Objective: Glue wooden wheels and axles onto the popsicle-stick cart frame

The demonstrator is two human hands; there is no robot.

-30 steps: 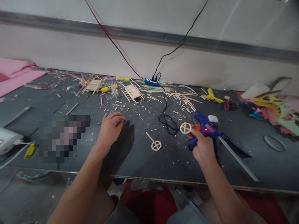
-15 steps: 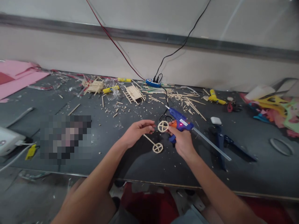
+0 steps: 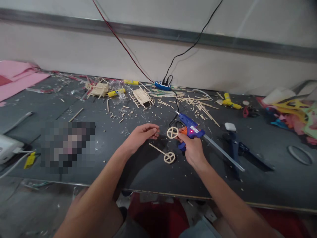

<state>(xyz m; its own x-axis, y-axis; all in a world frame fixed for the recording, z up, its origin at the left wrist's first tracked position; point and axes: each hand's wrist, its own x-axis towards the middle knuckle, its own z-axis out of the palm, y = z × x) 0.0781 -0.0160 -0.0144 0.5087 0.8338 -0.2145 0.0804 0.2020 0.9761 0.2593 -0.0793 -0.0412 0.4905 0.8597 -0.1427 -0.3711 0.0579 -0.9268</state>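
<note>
My right hand (image 3: 194, 147) pinches a small spoked wheel (image 3: 172, 132) of pale wood between thumb and fingers. A blue hot glue gun (image 3: 192, 127) with an orange trigger and a lit red light is at the same hand, partly covered by it. Whether the other fingers grip its handle, I cannot tell. From its rear sticks a long clear glue stick (image 3: 224, 151). My left hand (image 3: 142, 135) hovers left of the wheel, fingers loosely curled, with nothing visible in them. Below lies a second spoked wheel (image 3: 169, 157), joined to a thin wooden stick (image 3: 157, 148) on the dark table.
At the back lie loose wooden sticks (image 3: 205, 110), a stick-built frame (image 3: 141, 96), another stick structure (image 3: 99, 89), yellow glue tubes (image 3: 116, 92) and a blue power strip (image 3: 162, 86). A dark blue hinged tool (image 3: 235, 148) and white case (image 3: 230, 126) are right; a white device (image 3: 10, 148) left.
My left hand has moved slightly left, away from the held wheel. The stick with the lower wheel has shifted, its free end now visible apart from the hand. My right hand keeps its wheel.
</note>
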